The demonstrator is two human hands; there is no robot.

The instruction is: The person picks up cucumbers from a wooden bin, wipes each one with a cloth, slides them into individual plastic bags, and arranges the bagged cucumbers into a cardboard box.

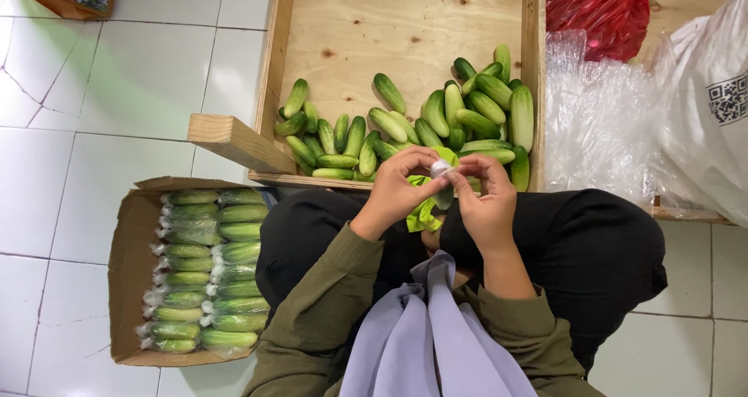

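My left hand [397,188] and my right hand [487,202] meet over my lap, just in front of a wooden tray [534,93]. Together they pinch the twisted clear end of a plastic bag [441,167], with a bright green strip [422,212] hanging below between the fingers. What the bag holds is hidden by my hands. A heap of loose green cucumbers [436,124] lies on the tray right beyond my fingers.
A cardboard box [125,280] on the white tiled floor at my left holds two rows of bagged cucumbers [210,268]. Clear plastic bags [600,116], a red bag [600,7] and a white bag [701,101] lie at the right.
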